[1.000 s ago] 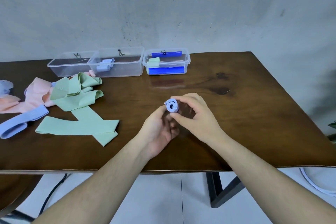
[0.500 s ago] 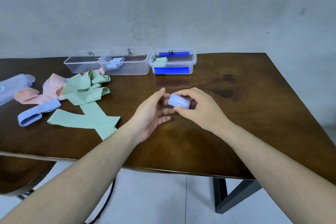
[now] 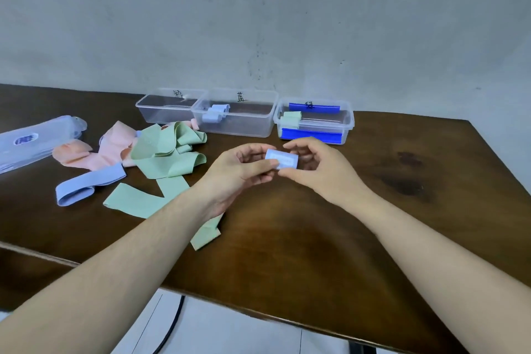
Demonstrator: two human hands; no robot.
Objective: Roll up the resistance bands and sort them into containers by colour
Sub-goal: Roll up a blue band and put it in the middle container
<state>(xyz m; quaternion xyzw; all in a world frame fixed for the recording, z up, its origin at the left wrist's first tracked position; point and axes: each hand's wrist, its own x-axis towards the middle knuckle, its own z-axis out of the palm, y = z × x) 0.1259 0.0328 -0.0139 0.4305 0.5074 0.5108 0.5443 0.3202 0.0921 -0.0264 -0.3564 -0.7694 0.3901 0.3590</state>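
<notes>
A rolled light-blue band [image 3: 283, 159] is held above the table's middle between both hands. My left hand [image 3: 244, 174] pinches its left end with thumb and fingers; my right hand [image 3: 316, 169] curls round its right end. Three clear containers stand at the back: the left one [image 3: 163, 109] looks empty, the middle one [image 3: 244, 123] holds rolled light-blue bands [image 3: 215, 112], the right one [image 3: 316, 123] holds a rolled green band [image 3: 290, 119]. Loose green bands [image 3: 163, 158], pink bands [image 3: 112, 146] and a flat light-blue band [image 3: 89, 185] lie at the left.
A clear plastic pouch [image 3: 31, 141] lies at the far left of the dark wooden table [image 3: 373, 238]. A grey wall stands behind the containers. The table's front edge runs just below my forearms, with a cable on the floor beneath.
The rolled blue band has turned from end-on to sideways and moved up toward the containers. My left hand, open half a second ago, now pinches its left end.
</notes>
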